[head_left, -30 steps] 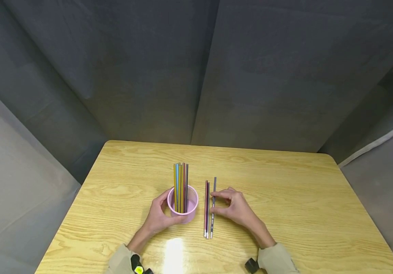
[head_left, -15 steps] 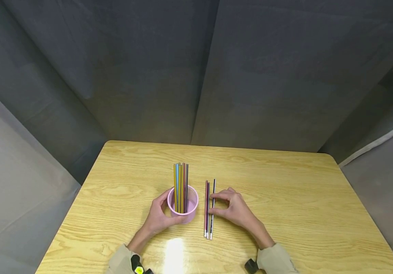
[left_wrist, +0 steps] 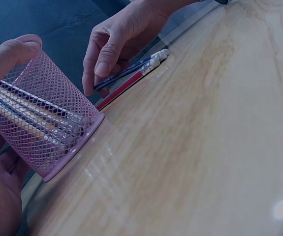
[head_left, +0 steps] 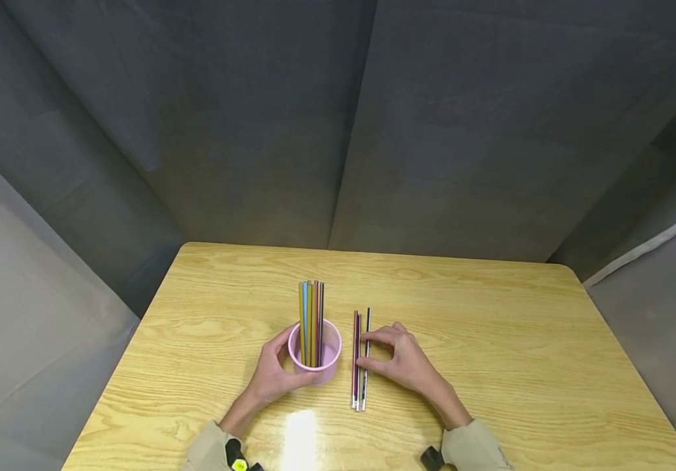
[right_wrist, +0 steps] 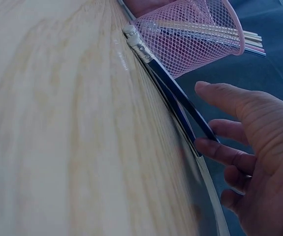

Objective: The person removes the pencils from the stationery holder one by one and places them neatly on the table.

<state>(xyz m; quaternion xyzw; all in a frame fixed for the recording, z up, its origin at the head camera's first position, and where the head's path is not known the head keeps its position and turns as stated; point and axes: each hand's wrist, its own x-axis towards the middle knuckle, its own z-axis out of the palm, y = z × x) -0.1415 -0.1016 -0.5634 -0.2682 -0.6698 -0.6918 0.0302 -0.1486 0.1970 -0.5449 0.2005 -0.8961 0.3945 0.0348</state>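
My left hand grips a pink mesh pencil cup from its left side, thumb at the near rim. Several pencils, yellow, light blue, red and dark, stand in the cup and lean away from me. To its right, a red pencil and two dark ones lie side by side, white erasers toward me. Over them is my right hand, fingertips touching the rightmost dark pencil. The right wrist view has that hand's thumb apart from the dark blue pencil.
The wood-grain table stretches out to both sides, with rounded far corners. Dark grey cloth hangs right behind its far edge. Lighter grey panels flank it. A bright glare spot lies on the tabletop near me.
The rightmost dark pencil has turned a little and shifted slightly toward me. My right thumb has moved slightly left, over the neighbouring pencils. The left hand and cup stay put.
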